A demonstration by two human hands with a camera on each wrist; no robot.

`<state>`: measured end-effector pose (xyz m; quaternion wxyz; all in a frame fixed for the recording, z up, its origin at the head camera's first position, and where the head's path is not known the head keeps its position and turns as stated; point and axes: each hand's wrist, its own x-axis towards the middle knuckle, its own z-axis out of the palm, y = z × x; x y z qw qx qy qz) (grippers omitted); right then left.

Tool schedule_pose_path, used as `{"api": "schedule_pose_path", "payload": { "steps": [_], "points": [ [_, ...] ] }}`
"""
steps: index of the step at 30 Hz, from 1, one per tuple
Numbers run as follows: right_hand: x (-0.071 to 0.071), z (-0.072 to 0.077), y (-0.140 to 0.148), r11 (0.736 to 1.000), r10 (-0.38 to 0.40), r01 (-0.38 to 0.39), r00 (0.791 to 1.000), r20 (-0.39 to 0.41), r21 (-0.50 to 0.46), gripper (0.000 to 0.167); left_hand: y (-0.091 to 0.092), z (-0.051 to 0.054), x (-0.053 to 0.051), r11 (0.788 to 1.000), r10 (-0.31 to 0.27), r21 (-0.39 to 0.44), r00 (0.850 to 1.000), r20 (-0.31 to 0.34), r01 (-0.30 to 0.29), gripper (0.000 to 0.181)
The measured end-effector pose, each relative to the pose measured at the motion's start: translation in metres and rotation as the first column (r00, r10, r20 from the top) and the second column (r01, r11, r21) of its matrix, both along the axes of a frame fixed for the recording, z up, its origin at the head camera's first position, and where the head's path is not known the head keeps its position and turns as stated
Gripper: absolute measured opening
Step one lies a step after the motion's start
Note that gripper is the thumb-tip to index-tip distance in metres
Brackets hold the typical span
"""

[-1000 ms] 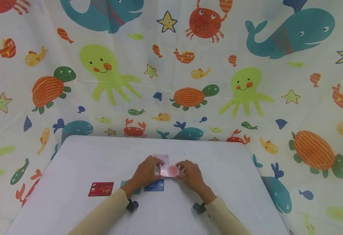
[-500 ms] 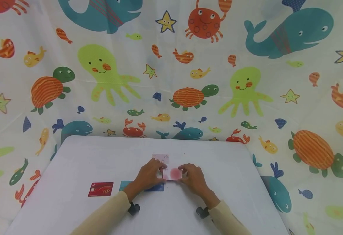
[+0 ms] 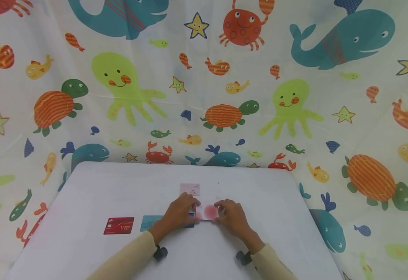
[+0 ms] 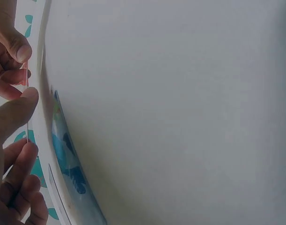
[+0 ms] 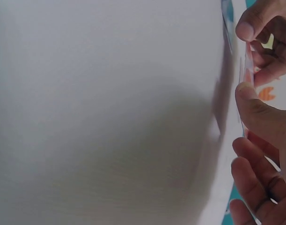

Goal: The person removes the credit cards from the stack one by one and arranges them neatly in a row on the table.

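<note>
A pink card point(image 3: 210, 212) with a red round spot is stretched between my two hands in the head view. My left hand point(image 3: 180, 213) pinches its left edge between thumb and fingers, while my right hand point(image 3: 233, 218) pinches the right edge. Both wrist views show the card almost edge-on, held off the tabletop. Just under the left hand lies a blue card point(image 3: 190, 225), mostly covered by that hand. A teal card point(image 3: 150, 222) beside it is partly hidden by the left wrist.
On the white table point(image 3: 260, 249), a red card marked VIP point(image 3: 118, 225) lies at the left of the row. Behind the hands lies a pale pink card point(image 3: 190, 189). A curtain point(image 3: 197, 77) printed with sea animals hangs beyond the table.
Both hands have drawn the pink card toward the person and slightly right, away from the pale pink card. More of the pale pink card and the teal card shows; the blue card is more covered.
</note>
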<state>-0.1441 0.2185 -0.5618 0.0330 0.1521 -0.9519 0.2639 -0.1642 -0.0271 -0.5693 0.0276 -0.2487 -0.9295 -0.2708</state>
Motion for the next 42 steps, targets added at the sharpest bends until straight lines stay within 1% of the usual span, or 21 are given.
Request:
{"api": "schedule_pose_path", "payload": {
  "steps": [6,10,14,19,23,30,34,42],
  "points": [
    [0.003,-0.003,0.003,1.000,-0.018,0.018,1.000,0.023,0.008,0.042,0.003,-0.001,0.002,1.000,-0.017,0.000,1.000,-0.009,0.017,0.050],
    [0.003,-0.005,0.004,1.000,-0.014,0.014,1.000,0.010,0.009,0.042,0.004,-0.005,0.002,0.999,-0.017,-0.028,1.000,-0.012,0.016,0.051],
    [0.004,-0.007,0.005,1.000,-0.018,0.018,1.000,0.012,0.008,0.041,0.005,-0.009,0.001,0.999,-0.018,-0.029,1.000,-0.006,0.018,0.051],
    [0.004,-0.010,0.005,0.999,-0.035,0.035,0.999,0.023,0.013,0.042,0.005,-0.012,0.003,0.999,-0.020,-0.036,1.000,-0.022,0.019,0.052],
    [0.004,-0.010,0.005,0.999,-0.036,0.035,0.999,0.030,0.010,0.042,0.005,-0.012,0.003,0.999,-0.013,-0.040,0.999,-0.030,0.012,0.051],
    [0.003,-0.009,0.004,0.999,-0.034,0.034,0.999,0.026,0.017,0.040,0.005,-0.010,0.003,0.999,-0.020,-0.051,0.999,-0.028,0.018,0.049],
    [0.004,-0.008,0.003,0.999,-0.041,0.041,0.998,0.037,0.016,0.040,0.005,-0.008,0.003,0.998,-0.023,-0.057,0.999,-0.026,0.021,0.049],
    [0.003,-0.010,0.005,0.999,-0.033,0.031,0.998,0.054,0.024,0.044,0.005,-0.008,0.004,0.998,-0.017,-0.068,1.000,-0.020,0.015,0.050]
  ]
}}
